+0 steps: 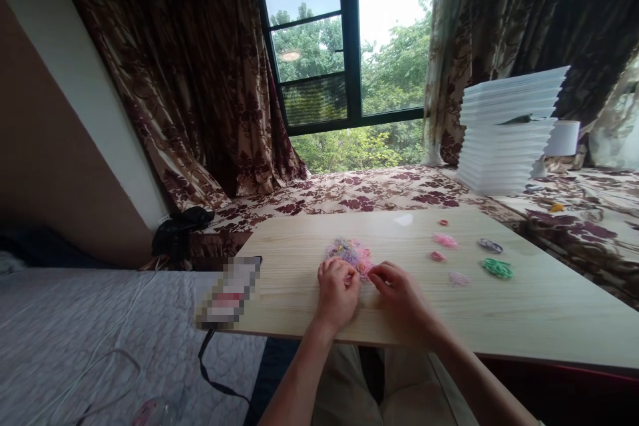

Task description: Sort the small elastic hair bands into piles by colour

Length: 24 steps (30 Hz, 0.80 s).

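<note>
A loose pile of small coloured elastic bands point(349, 249), mostly pink, lilac and pale, lies on a light wooden table point(299, 313). My left hand point(338, 289) rests at the near edge of the pile, its fingers curled and pinched together over some bands. Just to its right, my right hand point(399, 286) is closed in a pinch, thumb against forefinger, beside the pile. What lies between the fingertips of either hand is too small to make out. Sorted by colour on the right are green bands point(497, 268), purple bands point(490, 245), pink bands point(444, 240) and pale pink bands point(458, 279).
Small reddish bundles point(437, 255) also lie on the right half. A phone point(232, 293) with a blurred screen and a dark strap sits at the table's left edge. Behind stand a tall white stack point(509, 136) and a floral-covered ledge point(349, 190) under the window.
</note>
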Motion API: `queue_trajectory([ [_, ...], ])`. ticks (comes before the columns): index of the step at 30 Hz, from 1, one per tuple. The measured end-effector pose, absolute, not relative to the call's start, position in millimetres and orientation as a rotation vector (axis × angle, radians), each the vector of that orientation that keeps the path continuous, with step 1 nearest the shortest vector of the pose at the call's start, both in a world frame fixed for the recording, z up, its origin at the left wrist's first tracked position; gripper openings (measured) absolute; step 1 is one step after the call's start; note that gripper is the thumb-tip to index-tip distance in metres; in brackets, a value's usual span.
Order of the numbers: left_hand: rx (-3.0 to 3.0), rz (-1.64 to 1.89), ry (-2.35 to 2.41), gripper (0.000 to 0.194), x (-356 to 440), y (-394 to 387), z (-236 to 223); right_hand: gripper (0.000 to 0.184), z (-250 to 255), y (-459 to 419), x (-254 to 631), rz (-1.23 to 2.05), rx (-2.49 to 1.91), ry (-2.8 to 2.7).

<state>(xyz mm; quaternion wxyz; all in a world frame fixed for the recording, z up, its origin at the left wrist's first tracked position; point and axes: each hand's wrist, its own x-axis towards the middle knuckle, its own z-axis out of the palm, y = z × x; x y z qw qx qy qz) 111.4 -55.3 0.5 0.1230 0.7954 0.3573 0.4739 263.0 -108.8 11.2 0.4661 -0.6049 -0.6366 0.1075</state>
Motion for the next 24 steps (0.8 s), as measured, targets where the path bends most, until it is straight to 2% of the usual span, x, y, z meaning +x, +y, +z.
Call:
queue_trajectory([
  [24, 2.271, 1.375, 1.121, 0.017, 108.3, -56.7, 6.3, 0.025, 11.0, -106.0, 263.7, 0.267, -1.517, -1.549],
])
